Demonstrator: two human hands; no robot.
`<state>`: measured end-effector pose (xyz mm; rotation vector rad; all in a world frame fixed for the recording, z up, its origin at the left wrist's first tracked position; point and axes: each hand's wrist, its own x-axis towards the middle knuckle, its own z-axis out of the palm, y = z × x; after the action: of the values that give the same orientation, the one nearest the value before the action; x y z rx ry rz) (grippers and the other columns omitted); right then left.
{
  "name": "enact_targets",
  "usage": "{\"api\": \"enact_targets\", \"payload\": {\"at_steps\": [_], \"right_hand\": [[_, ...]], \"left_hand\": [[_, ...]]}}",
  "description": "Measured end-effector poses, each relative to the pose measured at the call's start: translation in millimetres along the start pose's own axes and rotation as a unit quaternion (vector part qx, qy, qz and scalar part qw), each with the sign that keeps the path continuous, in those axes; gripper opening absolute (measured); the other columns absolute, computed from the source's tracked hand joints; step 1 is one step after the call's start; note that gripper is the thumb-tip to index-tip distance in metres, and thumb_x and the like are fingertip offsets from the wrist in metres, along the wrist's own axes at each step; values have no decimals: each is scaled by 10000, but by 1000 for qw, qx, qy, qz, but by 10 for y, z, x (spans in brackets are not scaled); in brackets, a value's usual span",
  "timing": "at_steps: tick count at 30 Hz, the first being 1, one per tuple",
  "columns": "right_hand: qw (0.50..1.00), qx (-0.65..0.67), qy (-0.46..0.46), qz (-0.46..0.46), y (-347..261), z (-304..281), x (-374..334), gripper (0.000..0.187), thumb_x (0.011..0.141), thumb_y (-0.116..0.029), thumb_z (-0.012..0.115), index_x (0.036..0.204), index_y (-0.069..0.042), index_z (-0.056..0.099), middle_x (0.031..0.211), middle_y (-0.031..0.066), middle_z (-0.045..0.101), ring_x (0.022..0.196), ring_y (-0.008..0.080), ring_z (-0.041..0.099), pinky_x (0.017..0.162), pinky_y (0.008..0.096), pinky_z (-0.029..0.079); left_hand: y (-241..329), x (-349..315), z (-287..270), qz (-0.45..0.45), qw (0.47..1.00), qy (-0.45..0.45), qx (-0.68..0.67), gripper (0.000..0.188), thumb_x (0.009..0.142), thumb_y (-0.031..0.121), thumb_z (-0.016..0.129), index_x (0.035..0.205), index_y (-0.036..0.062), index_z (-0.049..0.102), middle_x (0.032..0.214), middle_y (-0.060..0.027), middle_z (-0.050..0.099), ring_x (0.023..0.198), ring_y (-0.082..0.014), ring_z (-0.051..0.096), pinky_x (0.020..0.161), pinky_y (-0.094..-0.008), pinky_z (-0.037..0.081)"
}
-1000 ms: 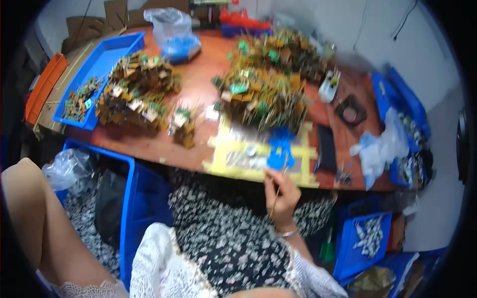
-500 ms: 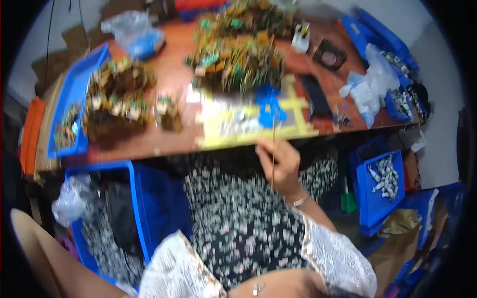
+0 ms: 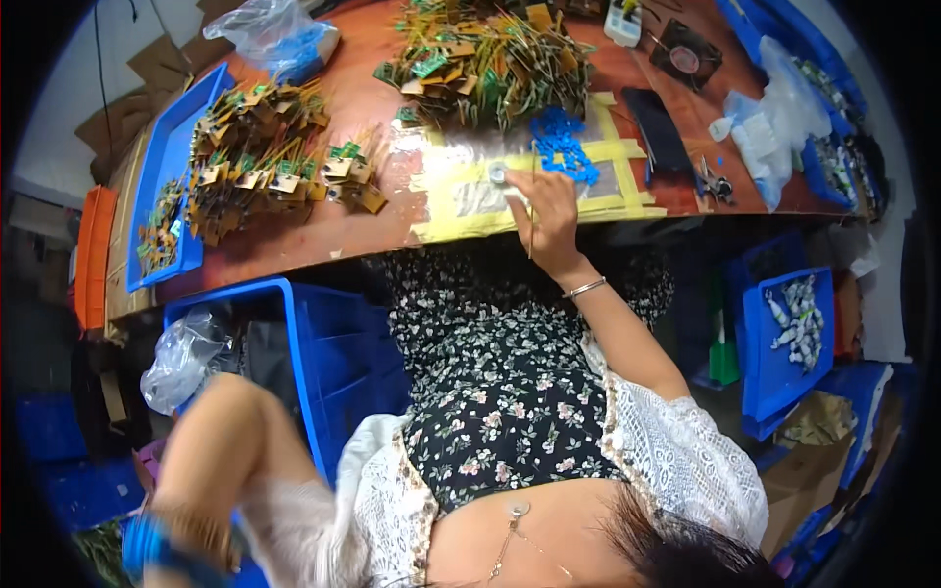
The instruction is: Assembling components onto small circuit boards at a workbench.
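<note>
Thin stick [image 3: 530, 238] in the right hand [image 3: 547, 208], over the near edge of the yellow-taped patch [image 3: 443, 226]. Tips for keeping it neat?

Fingers look curled shut on it, thumb and forefinger tips slightly apart by the small round piece [image 3: 497, 173]; can't tell if they're touching that. Far end's near the blue bits [image 3: 563, 147], so I'd go slow to avoid sweeping them around.

Left hand helping?

Out of view, so can't tell what its fingers are doing.

Any brands or labels?

Nothing I can read, tbh.
</note>
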<state>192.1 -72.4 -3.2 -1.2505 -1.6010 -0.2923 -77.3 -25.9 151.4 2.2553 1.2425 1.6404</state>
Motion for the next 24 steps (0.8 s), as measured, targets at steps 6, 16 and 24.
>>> {"api": "enact_targets", "payload": {"at_steps": [6,16,24], "right_hand": [[998,-41,-24,-43,-40,201,-140,329,809,-49,677,1132,-63,613,1092,66,678,984,253,594,911,427,377],[990,-137,-3,12,-56,282,-229,326,860,-238,665,1151,-97,622,1138,39,668,1040,219,586,972,455,349],[983,-182,-3,-33,-37,312,-229,309,891,-288,631,1140,-106,626,1135,19,661,1011,190,591,975,453,353]], "left_hand": [[-548,25,237,84,992,-73,65,624,811,193,727,1341,-3,459,1264,-204,527,1171,-384,512,949,-418,458],[-1476,-319,947,-1,932,-309,190,1028,620,394,872,1464,139,344,1410,-319,346,1200,-464,481,960,-452,462],[-1559,-344,963,34,932,-324,161,922,650,327,852,1428,140,394,1436,-319,316,1230,-476,444,994,-471,424]]}}
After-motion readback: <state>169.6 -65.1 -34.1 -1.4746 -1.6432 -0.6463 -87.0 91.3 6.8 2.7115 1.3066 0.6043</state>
